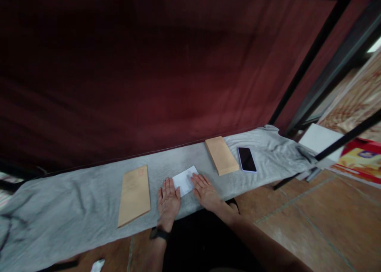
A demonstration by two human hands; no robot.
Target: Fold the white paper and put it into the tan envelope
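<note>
A small white sheet of paper [183,181], perhaps folded, lies on the grey cloth between my hands. Flat at its left edge rests my left hand [168,196], fingers stretched forward and a dark band on the wrist. My right hand [206,189] lies with its fingertips on the paper's right edge, fingers stretched out. To the left of my left hand is a brown envelope [135,193] with faint red print in one corner. Beyond my right hand sits a stack of brown envelopes [222,155].
A phone [247,159] with a pale purple edge lies right of the stack. The grey cloth [80,200] covers a long narrow surface against a dark red panel [166,73]. Dark metal bars [312,58] rise at the right. A red and yellow box [363,161] stands on the tiled floor.
</note>
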